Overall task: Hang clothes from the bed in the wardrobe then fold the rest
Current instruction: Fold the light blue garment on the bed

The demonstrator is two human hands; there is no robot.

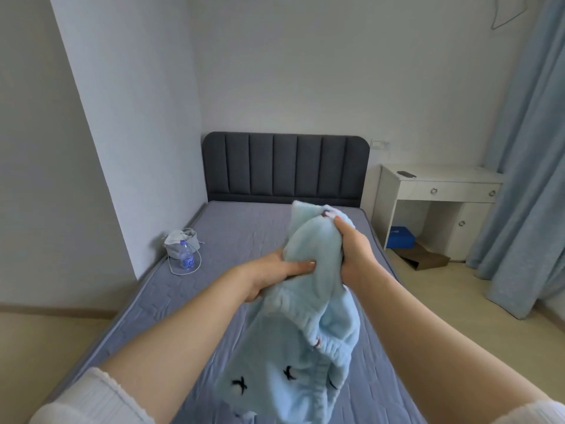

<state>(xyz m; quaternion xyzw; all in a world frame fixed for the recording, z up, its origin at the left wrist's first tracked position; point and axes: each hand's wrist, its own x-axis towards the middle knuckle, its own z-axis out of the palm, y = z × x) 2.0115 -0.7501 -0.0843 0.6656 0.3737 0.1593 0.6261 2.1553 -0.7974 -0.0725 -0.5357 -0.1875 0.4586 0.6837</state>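
A light blue fleece garment (293,341) with small black stitched marks hangs bunched in the air over the bed (232,237). My left hand (272,273) grips its left side, thumb pressed into the fabric. My right hand (351,249) holds the upper bunched part higher up, fingers curled round it. The lower end of the garment droops toward the near part of the purple-grey mattress. No other clothes show on the bed.
A grey padded headboard (286,166) stands at the far end. A water bottle (186,255) and a small grey bag with a cord lie on the bed's left edge. A white desk (440,191) and blue curtain (526,179) are on the right; a wire hanger (507,13) hangs on the wall.
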